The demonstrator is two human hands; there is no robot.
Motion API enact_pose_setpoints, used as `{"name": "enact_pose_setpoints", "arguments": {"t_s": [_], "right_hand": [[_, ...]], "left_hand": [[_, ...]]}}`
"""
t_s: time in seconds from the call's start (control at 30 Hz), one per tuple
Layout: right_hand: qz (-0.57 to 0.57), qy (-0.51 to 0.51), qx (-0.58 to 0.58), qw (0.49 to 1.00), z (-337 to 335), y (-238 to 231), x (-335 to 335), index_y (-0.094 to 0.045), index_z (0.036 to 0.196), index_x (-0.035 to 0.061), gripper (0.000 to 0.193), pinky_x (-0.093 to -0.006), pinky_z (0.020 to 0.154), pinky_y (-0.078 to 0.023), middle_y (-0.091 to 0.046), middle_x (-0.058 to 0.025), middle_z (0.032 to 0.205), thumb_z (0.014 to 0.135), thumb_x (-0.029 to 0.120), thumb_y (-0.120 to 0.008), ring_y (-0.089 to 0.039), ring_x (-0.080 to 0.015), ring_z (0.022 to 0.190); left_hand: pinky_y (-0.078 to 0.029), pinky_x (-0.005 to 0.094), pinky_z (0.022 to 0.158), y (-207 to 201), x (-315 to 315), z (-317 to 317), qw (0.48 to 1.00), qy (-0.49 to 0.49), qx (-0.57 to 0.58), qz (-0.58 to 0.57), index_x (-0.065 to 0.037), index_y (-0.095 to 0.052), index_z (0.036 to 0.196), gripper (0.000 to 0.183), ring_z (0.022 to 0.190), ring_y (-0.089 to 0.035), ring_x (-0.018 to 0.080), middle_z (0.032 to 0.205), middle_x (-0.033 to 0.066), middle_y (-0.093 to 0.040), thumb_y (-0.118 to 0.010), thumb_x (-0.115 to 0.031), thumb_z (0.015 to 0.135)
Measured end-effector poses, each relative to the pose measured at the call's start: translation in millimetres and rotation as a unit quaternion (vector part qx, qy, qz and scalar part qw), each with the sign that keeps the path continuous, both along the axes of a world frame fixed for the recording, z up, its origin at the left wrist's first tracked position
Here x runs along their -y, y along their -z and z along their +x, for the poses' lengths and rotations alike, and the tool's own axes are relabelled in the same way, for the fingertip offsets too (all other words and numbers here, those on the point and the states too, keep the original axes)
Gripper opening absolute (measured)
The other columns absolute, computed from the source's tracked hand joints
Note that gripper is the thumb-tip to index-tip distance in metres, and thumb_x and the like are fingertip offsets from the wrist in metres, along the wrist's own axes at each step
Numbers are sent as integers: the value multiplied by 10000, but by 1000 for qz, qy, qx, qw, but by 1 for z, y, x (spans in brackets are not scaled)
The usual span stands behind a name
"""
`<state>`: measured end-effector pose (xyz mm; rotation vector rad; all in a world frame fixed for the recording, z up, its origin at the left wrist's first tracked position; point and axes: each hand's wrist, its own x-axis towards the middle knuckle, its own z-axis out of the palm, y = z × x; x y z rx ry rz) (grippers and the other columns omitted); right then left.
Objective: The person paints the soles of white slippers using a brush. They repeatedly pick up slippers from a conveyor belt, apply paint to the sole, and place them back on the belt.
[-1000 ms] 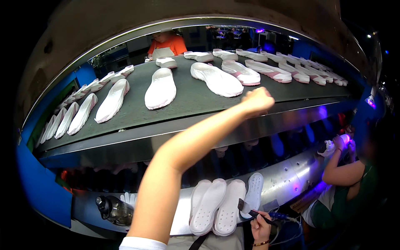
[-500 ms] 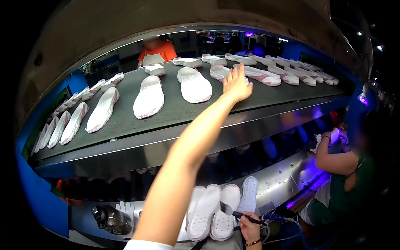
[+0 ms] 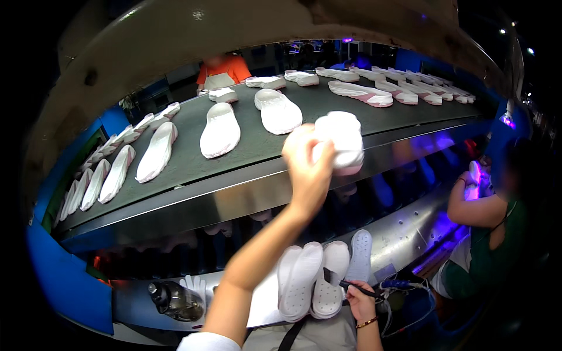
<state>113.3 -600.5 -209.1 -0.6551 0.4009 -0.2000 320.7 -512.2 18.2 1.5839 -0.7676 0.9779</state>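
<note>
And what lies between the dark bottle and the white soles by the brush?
In the head view: a white glove beside the bottle, then the left arm, then a strip of shiny ledge before the soles.

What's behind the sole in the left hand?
Around the white sole in the left hand, the dark belt and its metal edge show behind. Whatever lies directly behind the sole is covered.

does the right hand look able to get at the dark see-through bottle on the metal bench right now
Probably not easily: the right hand grips the black-handled brush, and the white oblong soles and bare left arm come between it and the bottle in this view.
</note>
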Motion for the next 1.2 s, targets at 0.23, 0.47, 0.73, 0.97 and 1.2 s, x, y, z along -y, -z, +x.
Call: {"name": "enact_pose_setpoints", "arguments": {"t_s": [0.23, 0.47, 0.73, 0.97, 1.2], "right_hand": [[-29, 18, 6, 999, -1, -2, 0, -526, 875, -11, 176, -262, 682, -475, -580, -125, 874, 707, -58, -554, -570, -176, 750], [-41, 49, 1, 998, -12, -7, 2, -537, 872, 6, 161, -227, 643, -489, -587, -98, 858, 718, -35, -564, -574, -135, 710], [-95, 18, 117, 988, -23, -35, -13, -521, 895, 11, 172, -292, 799, -422, -559, -130, 943, 727, -23, -531, -530, -186, 881], [-109, -154, 176, 966, 0, -73, -65, -553, 883, -60, 190, -298, 852, -389, -571, -181, 923, 693, -62, -554, -530, -205, 929], [-187, -149, 73, 968, 36, -81, -80, -586, 857, -38, 175, -193, 679, -436, -599, -81, 797, 690, 5, -615, -554, -109, 716]], "left_hand": [[-388, 328, 872, 51, -59, -64, 597, 607, -488, -195, 23, -306, 1196, 540, 1017, -483, 220, 1129, 155, -454, -506, 18, 694], [-317, 356, 940, 219, -147, -162, 464, 570, -601, -314, -45, -255, 1275, 642, 1103, -414, 239, 1231, 130, -389, -413, -444, 797], [-304, 434, 933, 182, -165, -186, 463, 551, -612, -327, -93, -233, 1292, 838, 1117, -379, 316, 1246, 145, -363, -211, -697, 712], [-324, 462, 902, 184, -167, -189, 479, 465, -608, -430, -94, -275, 1271, 787, 1060, -427, 358, 1197, 185, -403, -179, -669, 743], [-335, 459, 890, 175, -155, -195, 470, 517, -607, -379, -77, -283, 1261, 788, 1030, -451, 352, 1176, 199, -415, -105, -654, 754]]}}
